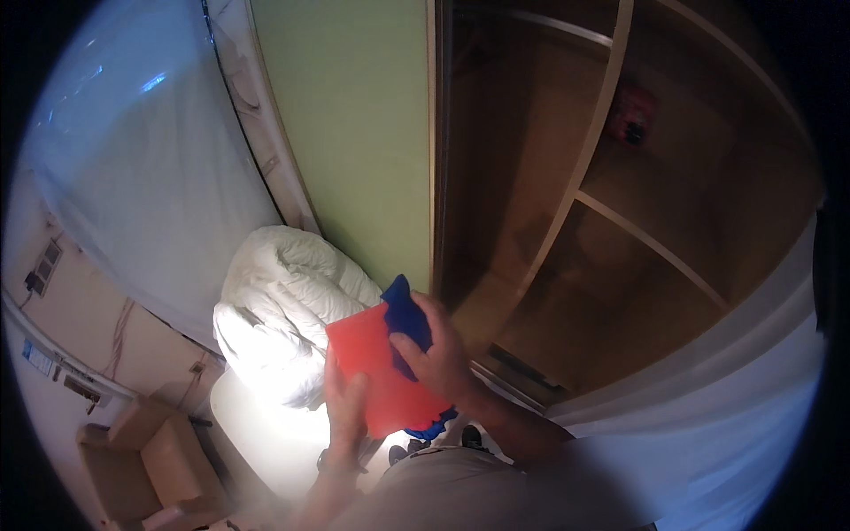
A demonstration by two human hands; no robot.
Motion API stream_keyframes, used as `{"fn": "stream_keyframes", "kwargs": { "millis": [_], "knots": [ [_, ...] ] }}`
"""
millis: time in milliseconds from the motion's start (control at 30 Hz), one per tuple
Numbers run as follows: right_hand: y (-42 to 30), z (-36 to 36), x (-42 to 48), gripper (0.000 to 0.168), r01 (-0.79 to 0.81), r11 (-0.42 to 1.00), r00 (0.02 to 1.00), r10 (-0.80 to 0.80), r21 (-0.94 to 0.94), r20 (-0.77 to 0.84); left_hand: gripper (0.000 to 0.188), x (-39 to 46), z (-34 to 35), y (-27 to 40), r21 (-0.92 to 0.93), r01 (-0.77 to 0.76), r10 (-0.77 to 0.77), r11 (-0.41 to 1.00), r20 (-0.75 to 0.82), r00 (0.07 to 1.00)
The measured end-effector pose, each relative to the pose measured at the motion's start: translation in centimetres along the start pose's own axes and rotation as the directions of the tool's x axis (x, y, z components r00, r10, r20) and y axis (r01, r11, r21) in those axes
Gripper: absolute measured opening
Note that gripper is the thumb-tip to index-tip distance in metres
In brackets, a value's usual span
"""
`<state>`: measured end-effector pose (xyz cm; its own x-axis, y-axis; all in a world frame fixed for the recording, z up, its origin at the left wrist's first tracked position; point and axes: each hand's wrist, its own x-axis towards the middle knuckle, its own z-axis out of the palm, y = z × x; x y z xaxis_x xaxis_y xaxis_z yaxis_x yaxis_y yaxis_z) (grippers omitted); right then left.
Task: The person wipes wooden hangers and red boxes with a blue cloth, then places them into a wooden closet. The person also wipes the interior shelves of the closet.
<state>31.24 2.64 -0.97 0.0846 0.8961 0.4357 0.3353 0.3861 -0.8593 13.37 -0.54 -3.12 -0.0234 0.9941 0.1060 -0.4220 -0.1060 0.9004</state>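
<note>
A flat red rectangular piece (372, 362), its material not certain, is held up in front of my body. My left hand (345, 398) grips its left edge, thumb on the near face. At its right edge my right hand (438, 352) pinches a dark blue cloth (406, 318) against it. More blue, ruffled material (435, 428) shows under the red piece's lower edge. Behind it, a bunched white quilt (285, 299) lies on a white rounded tabletop (265, 438), brightly lit.
To the right stands an open wardrobe with wooden dividers (558, 226) and a red item (634, 113) on a shelf. A green panel (352, 133) is ahead. A tan armchair (153, 458) stands lower left. White sheeting (166, 166) hangs at left; a pale curtain (750, 398) hangs at right.
</note>
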Motion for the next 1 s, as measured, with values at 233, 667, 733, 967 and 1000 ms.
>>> {"fn": "stream_keyframes", "kwargs": {
  "millis": [233,667,733,967,1000],
  "knots": [
    [1.9,-1.0,1.0,0.063,-0.24,0.923,0.962,0.267,0.301,-0.051,0.082,0.6,-3.9,-0.3,-0.029,0.023,-0.025,0.999,-0.08,0.996],
    [2.9,-0.4,-0.3,0.069,-0.34,0.855,0.939,0.329,0.393,0.097,0.079,-1.4,0.2,0.8,-0.457,0.374,-0.392,0.807,0.058,0.918],
    [2.7,-0.5,-0.4,0.066,-0.292,0.891,0.956,0.272,0.348,0.107,0.077,-1.4,-0.3,0.3,-0.478,0.38,-0.409,0.792,0.048,0.911],
    [1.5,-0.3,0.2,0.056,0.082,0.996,0.99,-0.077,-0.036,0.116,0.073,-1.5,-2.0,-0.7,-0.487,0.371,-0.371,0.79,0.101,0.923],
    [1.1,-0.2,0.2,0.056,0.105,0.994,0.987,-0.099,-0.04,0.126,0.072,-1.5,-2.4,-1.1,-0.498,0.384,-0.377,0.777,0.119,0.918]
  ]
}}
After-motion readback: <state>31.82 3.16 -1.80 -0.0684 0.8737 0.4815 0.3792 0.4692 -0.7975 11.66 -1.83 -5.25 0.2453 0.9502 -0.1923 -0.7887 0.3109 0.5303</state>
